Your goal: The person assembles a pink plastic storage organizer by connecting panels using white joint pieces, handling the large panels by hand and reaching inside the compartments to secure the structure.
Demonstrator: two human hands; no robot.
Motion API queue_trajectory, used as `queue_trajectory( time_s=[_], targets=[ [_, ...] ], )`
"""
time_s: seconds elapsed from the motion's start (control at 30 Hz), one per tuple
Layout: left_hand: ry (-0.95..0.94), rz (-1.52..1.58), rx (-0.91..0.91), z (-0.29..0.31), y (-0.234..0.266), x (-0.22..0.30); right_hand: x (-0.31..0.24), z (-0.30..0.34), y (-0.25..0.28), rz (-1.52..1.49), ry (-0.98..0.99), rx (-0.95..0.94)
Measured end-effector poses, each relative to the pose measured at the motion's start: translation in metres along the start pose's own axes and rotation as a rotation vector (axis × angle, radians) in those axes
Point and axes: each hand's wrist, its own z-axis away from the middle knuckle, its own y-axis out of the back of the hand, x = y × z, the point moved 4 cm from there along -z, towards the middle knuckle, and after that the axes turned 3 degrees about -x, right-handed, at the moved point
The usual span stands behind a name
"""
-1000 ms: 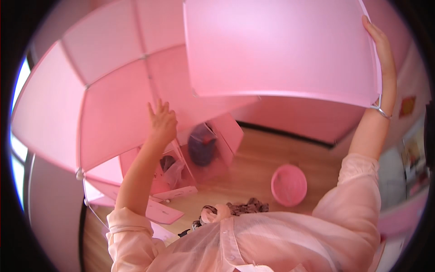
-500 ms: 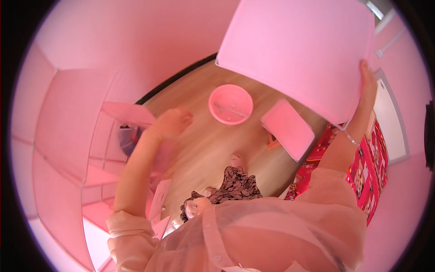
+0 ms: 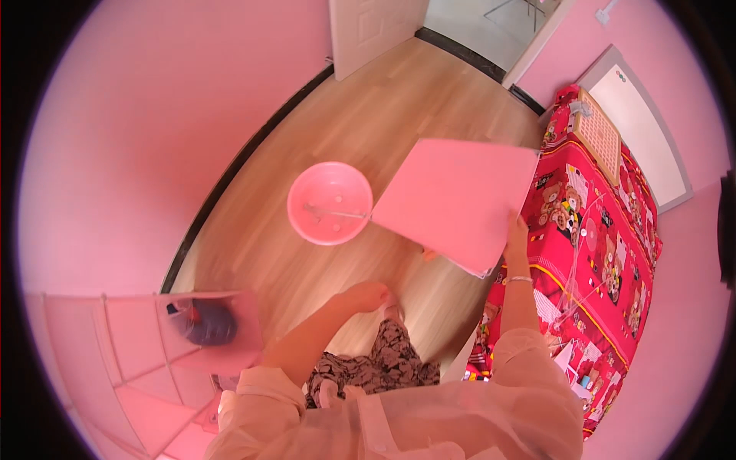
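Wooden floor point(image 3: 391, 96) carries a pink basin point(image 3: 330, 182) at ten o'clock; to its three o'clock is a pink panel point(image 3: 458, 195), the right hand point(image 3: 517, 230) clamped on its four-o'clock edge; left hand point(image 3: 365, 297), at six o'clock, fingers apart or together, I cannot tell

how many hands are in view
2: the right hand holds the pink panel at its right edge; the left hand is over the wooden floor.
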Motion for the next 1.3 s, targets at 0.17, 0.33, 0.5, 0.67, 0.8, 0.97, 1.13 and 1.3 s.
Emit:
queue_trajectory(
  time_s=[0.17, 0.33, 0.5, 0.67, 0.8, 0.97, 1.13, 1.3],
  targets=[
    [0.142, 0.133, -0.054, -0.071, -0.014, -0.012, 0.077, -0.044, 0.046, -0.157, -0.149, 0.031],
    [0.141, 0.048, -0.099, -0.106, -0.023, -0.011, 0.156, -0.081, 0.121, -0.058, -0.279, 0.143],
    [0.290, 0.083, -0.183, -0.129, -0.044, -0.043, 0.219, -0.125, 0.191, 0.375, -0.367, 0.240],
    [0.367, 0.164, 0.022, -0.089, -0.032, -0.057, 0.241, -0.120, 0.111, 0.754, -0.224, -0.122],
    [0.347, 0.119, -0.162, -0.063, -0.013, -0.025, 0.233, -0.083, 0.062, 0.839, -0.294, -0.354],
    [0.361, 0.062, 0.213, -0.014, 0.052, 0.007, 0.225, -0.099, -0.001, 0.911, -0.097, -0.768],
    [0.642, -0.170, 0.724, 0.149, 0.127, 0.028, 0.110, -0.017, -0.216, 0.898, 0.196, -1.181],
    [1.043, -0.402, 1.147, 0.340, 0.177, 0.058, 0.013, 0.079, -0.384, 0.717, 0.371, -1.466]
  ],
)
